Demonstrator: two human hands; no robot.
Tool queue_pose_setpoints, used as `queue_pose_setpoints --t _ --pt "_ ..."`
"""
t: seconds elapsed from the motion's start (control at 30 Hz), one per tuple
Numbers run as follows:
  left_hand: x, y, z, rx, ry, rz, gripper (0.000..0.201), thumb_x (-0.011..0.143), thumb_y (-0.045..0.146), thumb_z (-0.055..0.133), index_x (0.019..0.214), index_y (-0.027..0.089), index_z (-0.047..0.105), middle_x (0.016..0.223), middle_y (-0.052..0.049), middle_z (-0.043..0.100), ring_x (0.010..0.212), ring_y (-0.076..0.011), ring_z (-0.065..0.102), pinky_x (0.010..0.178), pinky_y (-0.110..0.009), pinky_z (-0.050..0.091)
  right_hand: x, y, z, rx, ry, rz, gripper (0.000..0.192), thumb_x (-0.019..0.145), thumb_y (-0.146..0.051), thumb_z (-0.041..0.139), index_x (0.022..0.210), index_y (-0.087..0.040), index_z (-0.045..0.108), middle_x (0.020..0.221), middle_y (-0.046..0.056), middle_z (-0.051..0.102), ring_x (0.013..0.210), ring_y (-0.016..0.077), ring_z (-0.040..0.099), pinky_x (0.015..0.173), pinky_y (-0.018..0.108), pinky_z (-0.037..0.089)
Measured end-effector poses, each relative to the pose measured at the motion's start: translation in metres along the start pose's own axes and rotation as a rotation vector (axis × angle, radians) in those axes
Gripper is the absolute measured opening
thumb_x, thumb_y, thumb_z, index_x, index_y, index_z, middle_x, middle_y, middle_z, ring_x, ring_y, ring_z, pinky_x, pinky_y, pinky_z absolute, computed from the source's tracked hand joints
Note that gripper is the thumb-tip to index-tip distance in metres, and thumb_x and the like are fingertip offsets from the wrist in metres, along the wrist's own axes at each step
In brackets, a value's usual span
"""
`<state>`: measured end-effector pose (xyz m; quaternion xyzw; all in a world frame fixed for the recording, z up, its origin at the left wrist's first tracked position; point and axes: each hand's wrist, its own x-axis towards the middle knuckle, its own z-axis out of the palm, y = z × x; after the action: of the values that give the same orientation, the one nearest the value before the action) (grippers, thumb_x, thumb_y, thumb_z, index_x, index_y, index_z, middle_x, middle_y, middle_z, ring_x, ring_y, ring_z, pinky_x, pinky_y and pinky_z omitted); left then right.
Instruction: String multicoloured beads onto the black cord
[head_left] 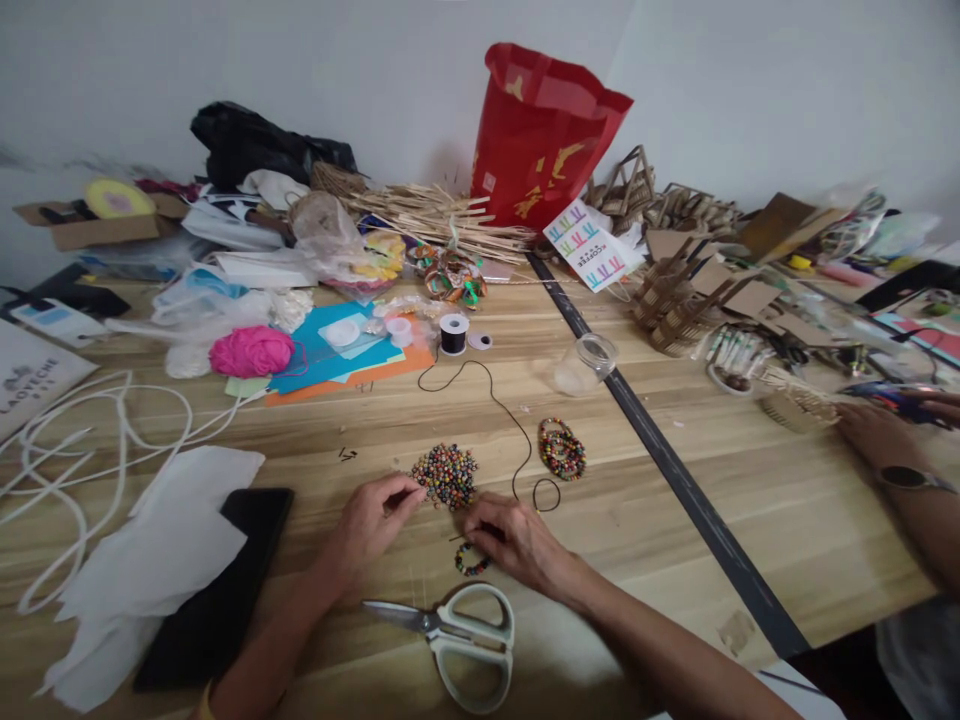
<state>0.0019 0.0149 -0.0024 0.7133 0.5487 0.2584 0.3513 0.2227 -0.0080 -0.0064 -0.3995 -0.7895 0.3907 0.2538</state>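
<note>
A heap of small multicoloured beads (448, 474) lies on the table in front of me. At its left edge is my left hand (375, 520), thumb and fingertips pinched together; whatever is between them is too small to make out. My right hand (514, 538), closed in a pinch, grips a black cord (523, 430), and a short end pokes out toward the left. Just below those fingers hangs or rests a short curved row of threaded beads (471, 562). The cord runs back toward a black spool (453, 335). White-handled scissors (457, 640) lie nearest me, blades pointing left.
Finished beaded bracelets (561, 449) lie right of the cord, near a clear plastic cup (586, 362). White cables (75, 480), tissue and a black tablet-like slab (225, 590) occupy the left. A red bag (544, 140) stands behind. Another person's hands (877, 435) are at far right.
</note>
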Motion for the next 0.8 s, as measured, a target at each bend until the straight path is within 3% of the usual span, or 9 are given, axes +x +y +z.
queue_pose_setpoints --t 0.2,0.4,0.8 --pt "0.002 -0.005 0.014 -0.033 0.013 0.074 0.015 0.08 0.02 0.053 0.077 0.017 0.068 0.079 -0.004 0.071 0.074 -0.0164 0.063 0.07 -0.026 0.049 -0.001 0.003 -0.002 -0.031 -0.021 -0.011 0.014 0.083 -0.007 0.05 0.075 -0.017 0.056 0.076 0.002 0.056 0.069 0.0125 0.053 0.064 0.02 0.039" --pt "0.002 -0.002 0.023 0.149 -0.017 0.226 0.016 0.08 0.011 0.054 0.077 0.018 0.068 0.082 -0.004 0.067 0.079 -0.0171 0.06 0.073 -0.027 0.047 0.0 0.008 -0.002 0.05 -0.001 0.056 0.012 0.078 -0.005 0.054 0.073 -0.016 0.056 0.072 0.0 0.056 0.063 0.0111 0.05 0.058 0.019 0.038" --pt "-0.003 -0.003 0.018 0.27 -0.059 0.203 0.018 0.082 0.012 0.052 0.081 0.02 0.069 0.085 -0.004 0.066 0.082 -0.0193 0.06 0.075 -0.029 0.045 0.003 0.009 -0.002 0.078 -0.009 0.089 0.012 0.076 -0.005 0.056 0.071 -0.016 0.057 0.072 0.001 0.057 0.064 0.0115 0.051 0.058 0.02 0.038"
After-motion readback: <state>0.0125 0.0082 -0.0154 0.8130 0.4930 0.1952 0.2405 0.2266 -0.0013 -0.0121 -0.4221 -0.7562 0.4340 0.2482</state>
